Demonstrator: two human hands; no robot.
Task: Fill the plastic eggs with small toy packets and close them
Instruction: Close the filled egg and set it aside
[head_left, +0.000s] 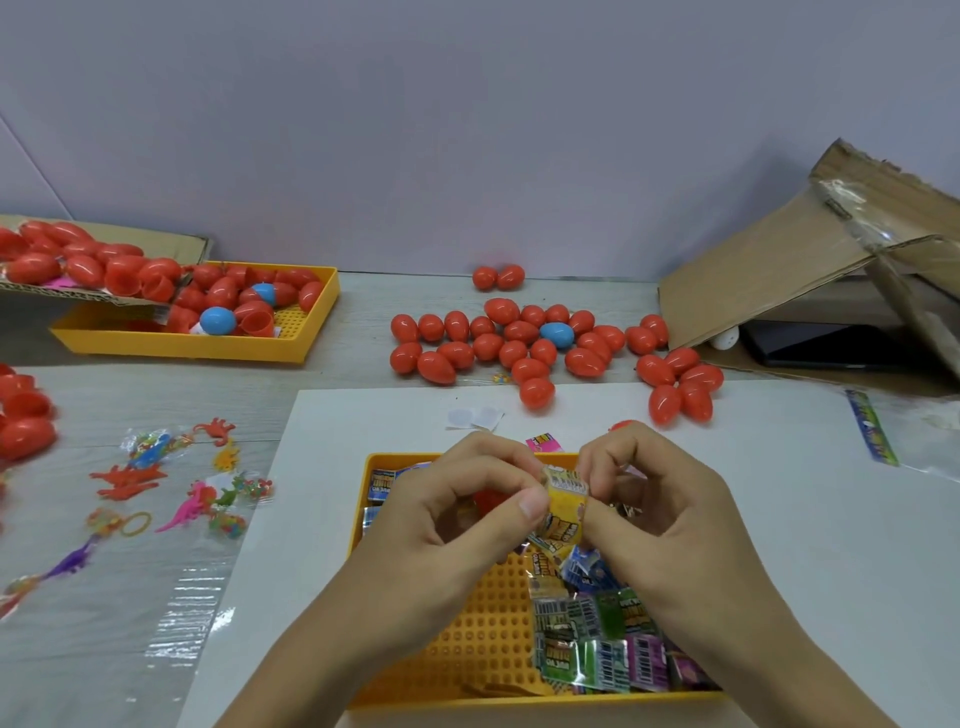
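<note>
A small yellow toy packet (565, 506) is pinched between my left hand (467, 512) and my right hand (657, 512), above the near yellow tray (470, 652). Several more foil packets (597, 636) lie in the tray's right half. A red egg part (488, 500) shows under my left fingers, mostly hidden. A heap of closed red eggs (519, 343) with one blue egg (557, 335) lies on the table beyond the tray.
A second yellow tray (306, 332) at the back left holds open red egg halves and blue ones, under a cardboard sheet (67, 293) carrying more. Loose rubber toys (197, 488) lie at left. A torn cardboard box (810, 260) stands at the back right.
</note>
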